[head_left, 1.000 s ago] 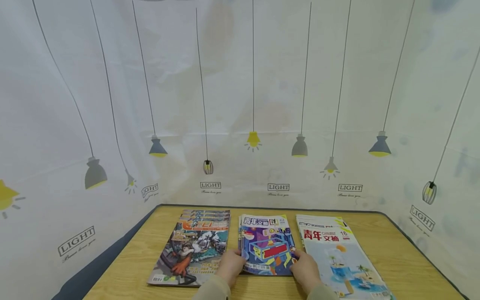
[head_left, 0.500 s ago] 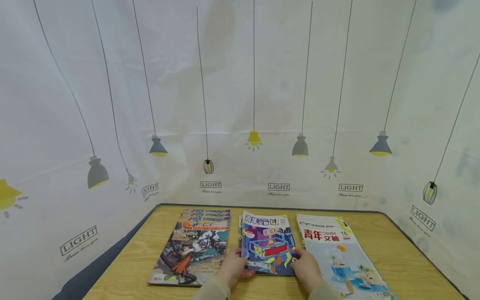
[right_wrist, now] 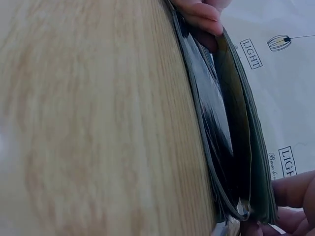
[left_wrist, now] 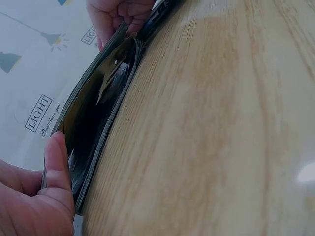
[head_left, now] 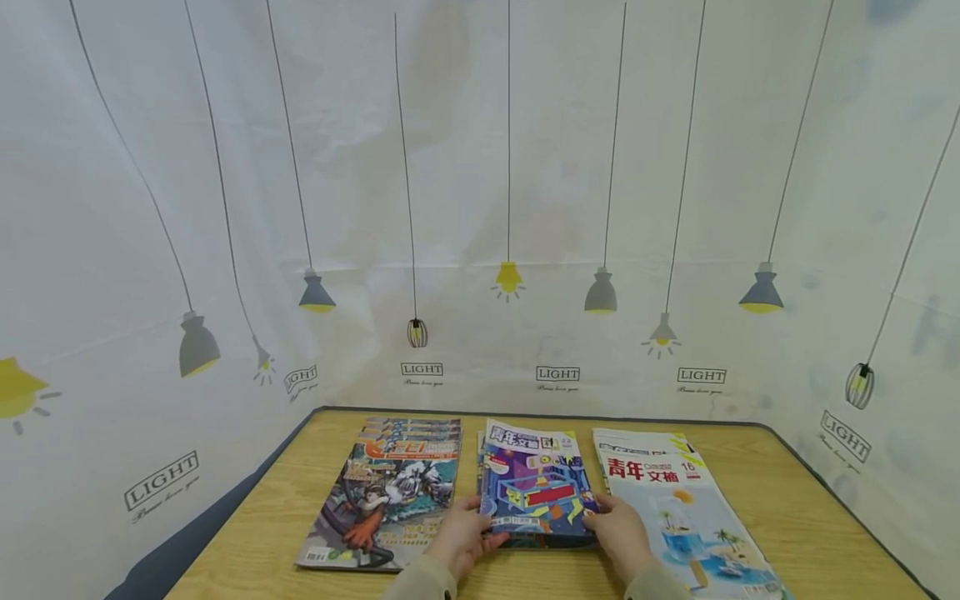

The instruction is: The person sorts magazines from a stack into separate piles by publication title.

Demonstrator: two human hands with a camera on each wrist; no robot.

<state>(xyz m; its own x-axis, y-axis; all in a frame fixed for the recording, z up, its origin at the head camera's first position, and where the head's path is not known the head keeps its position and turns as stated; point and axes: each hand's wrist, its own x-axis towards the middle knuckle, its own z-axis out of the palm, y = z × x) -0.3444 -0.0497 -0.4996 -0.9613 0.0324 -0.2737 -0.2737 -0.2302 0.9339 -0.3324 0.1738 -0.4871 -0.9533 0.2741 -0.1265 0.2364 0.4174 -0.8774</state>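
Note:
A purple-covered magazine (head_left: 536, 487) is pinched at its two lower sides, by my left hand (head_left: 463, 535) and my right hand (head_left: 621, 533). Its near edge is lifted off the middle stack. In the left wrist view a dark gap separates the raised magazine (left_wrist: 81, 91) from the magazines below (left_wrist: 98, 152), which lie on the table. My left thumb lies over the cover edge, with fingers underneath. The right wrist view has my right hand (right_wrist: 295, 204) gripping the near corner, its fingers partly hidden.
Left of the hands lies a fanned stack of comic-style magazines (head_left: 382, 508). To the right is a stack with a white and blue beach cover (head_left: 686, 517). The wooden table (head_left: 247, 517) meets a lamp-printed curtain (head_left: 480, 350) behind.
The purple magazine's near edge has risen off the stack, uncovering a darker magazine beneath. My left fingers have slid under its lower edge. Both side stacks stay put.

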